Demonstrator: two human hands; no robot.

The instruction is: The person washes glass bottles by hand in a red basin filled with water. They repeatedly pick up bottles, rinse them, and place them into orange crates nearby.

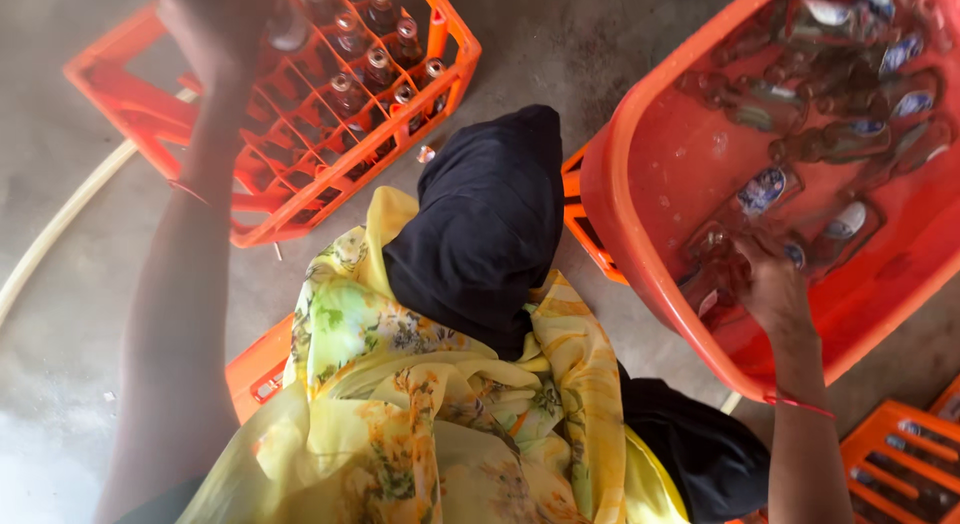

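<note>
At the bottom centre of the frame lies a yellow flowered cloth (430, 404) over the person's lap, with a black cloth (480, 224) across the knee above it. At lower right the right hand (775, 289) reaches into water in an orange tub (650, 184), its fingers curled among the sunken bottles (830, 134); whether they actually grip one I cannot tell, since water and glare blur them. The bottles lie on their sides in the upper right of the frame, bearing blue and white labels. At upper left the left hand (215, 29) is raised over an orange crate (300, 124), fingers clenched around a bottle (288, 29) held just above the compartments. Capped bottles (375, 59) stand upright in the crate's far cells. Another crate (900, 454) shows at the lower right corner.
</note>
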